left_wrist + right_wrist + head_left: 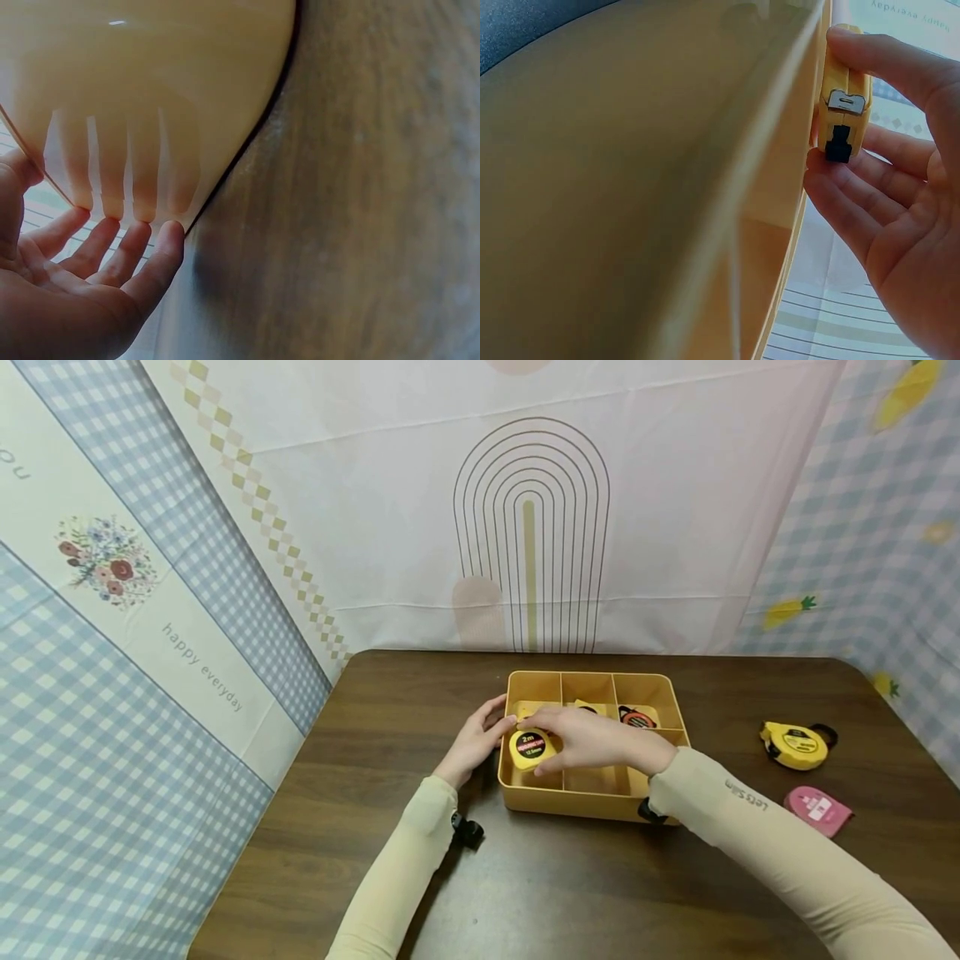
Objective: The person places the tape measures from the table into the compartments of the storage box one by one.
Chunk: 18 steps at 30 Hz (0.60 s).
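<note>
- Divided box (585, 807), lengthwise across the counter (390, 727), lies beneath the right hand (588, 739); the left hand (472, 743) grips its left wall.
- Yellow tape measure (531, 747): clamped between right thumb and fingers, over the front-left compartment, left thumb just beside it.
- Back-row tapes (639, 717) sit behind; strapped tape (799, 746) and pink tape (817, 810) lie well right.

Brown wood-grain table (570, 881), pale arch-printed backdrop (405, 527), blue checked cloth (75, 718)

Cream slvs (397, 878), R marked prob. "LetsSlim" (746, 795); blk wrist cams (469, 833).
</note>
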Tool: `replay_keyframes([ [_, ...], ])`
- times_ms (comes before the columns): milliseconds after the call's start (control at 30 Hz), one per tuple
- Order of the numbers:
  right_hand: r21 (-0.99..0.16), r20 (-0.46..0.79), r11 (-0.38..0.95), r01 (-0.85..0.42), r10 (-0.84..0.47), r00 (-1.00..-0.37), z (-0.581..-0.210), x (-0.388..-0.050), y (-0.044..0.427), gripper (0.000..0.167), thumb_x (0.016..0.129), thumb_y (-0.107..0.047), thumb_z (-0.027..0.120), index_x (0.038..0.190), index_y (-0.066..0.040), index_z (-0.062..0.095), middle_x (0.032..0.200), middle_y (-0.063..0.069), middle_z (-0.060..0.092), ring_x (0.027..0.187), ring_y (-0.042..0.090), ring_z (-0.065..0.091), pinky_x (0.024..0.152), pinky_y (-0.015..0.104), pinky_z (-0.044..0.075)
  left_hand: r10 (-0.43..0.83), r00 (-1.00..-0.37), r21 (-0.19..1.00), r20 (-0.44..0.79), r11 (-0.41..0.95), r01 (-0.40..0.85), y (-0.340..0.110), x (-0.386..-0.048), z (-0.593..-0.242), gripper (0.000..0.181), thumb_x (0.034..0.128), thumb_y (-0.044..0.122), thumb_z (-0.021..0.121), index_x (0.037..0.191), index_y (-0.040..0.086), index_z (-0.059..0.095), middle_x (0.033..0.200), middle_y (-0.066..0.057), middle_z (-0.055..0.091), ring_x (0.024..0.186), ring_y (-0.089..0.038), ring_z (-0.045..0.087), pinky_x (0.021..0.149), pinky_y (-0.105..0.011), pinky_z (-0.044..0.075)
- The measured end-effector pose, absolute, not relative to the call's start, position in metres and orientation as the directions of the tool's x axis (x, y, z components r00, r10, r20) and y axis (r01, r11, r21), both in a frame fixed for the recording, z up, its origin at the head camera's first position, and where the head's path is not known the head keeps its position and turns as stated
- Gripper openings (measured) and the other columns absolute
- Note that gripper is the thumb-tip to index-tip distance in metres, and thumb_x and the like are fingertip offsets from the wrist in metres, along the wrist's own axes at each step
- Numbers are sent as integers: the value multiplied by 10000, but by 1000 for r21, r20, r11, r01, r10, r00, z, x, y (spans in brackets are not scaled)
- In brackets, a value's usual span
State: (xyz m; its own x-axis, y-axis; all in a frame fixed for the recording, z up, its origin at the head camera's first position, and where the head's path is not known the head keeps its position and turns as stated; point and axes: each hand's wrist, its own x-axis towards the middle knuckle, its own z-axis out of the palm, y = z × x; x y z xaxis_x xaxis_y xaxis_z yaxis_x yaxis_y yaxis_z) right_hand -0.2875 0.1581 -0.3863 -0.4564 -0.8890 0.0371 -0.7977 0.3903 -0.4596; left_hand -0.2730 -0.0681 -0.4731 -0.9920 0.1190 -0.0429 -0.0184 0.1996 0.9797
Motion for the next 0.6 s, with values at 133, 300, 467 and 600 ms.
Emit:
replay_keyframes([
  [133, -456, 24, 399, -796, -888, -459, -389, -287, 157, 696, 867, -392, 795, 1422, -45, 558, 1404, 124, 568, 1254, 278, 556, 1057, 470, 439, 120, -992, 982, -33, 190, -10, -68, -273, -474, 551, 1045, 229, 572, 1549, 102, 392, 1482, -165, 503, 1306, -289, 522, 932, -409, 529],
  [300, -446, 12, 410, -796, -886, -464, -391, -287, 156, 683, 866, -386, 794, 1415, -50, 566, 1411, 133, 565, 1279, 303, 542, 1073, 491, 424, 122, -992, 984, -31, 179, -9, -67, -273, -474, 558, 1042, 222, 582, 1551, 103, 389, 1486, -166, 501, 1311, -288, 516, 935, -401, 520],
  [467, -441, 6, 417, -794, -884, -468, -391, -287, 156, 681, 868, -398, 790, 1416, -60, 567, 1417, 138, 559, 1281, 314, 539, 1069, 506, 423, 130, -991, 985, -38, 170, -16, -68, -275, -475, 568, 1047, 202, 567, 1566, 97, 359, 1514, -183, 464, 1336, -314, 489, 948, -416, 511],
  [600, -443, 4, 418, -793, -884, -468, -392, -288, 156, 683, 870, -410, 787, 1415, -61, 567, 1421, 137, 557, 1287, 315, 535, 1069, 509, 423, 137, -990, 986, -38, 169, -15, -68, -275, -474, 581, 1050, 204, 561, 1575, 94, 337, 1527, -193, 444, 1346, -332, 477, 950, -421, 512],
])
